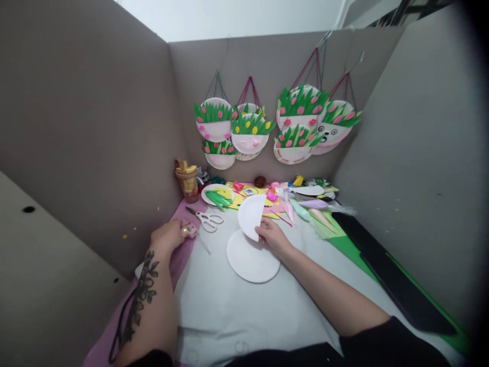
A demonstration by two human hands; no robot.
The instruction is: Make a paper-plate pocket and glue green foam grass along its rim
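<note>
My right hand (pixel 272 234) pinches the straight cut edge of a half paper plate (pixel 250 214), held tilted up with its curved side to the left. Beneath it a whole white paper plate (pixel 253 262) lies flat on the pale table cover, partly overlapped by the half. Over at the left, my left hand (pixel 167 235) is closed on a small pink glue gun (pixel 188 229) with a yellowish light showing. A clear glue stick (pixel 204 243) reaches out from it toward the right. White-handled scissors (pixel 208 220) lie just beyond the glue gun.
Finished plate baskets (pixel 250 137) with paper grass and flowers hang on the back panel. A brown cup (pixel 188 181) stands at the back left. Green paper strips rest on another plate (pixel 206 189). Piping bags (pixel 301 210) and a long black item (pixel 405 285) lie right. Grey panels enclose three sides.
</note>
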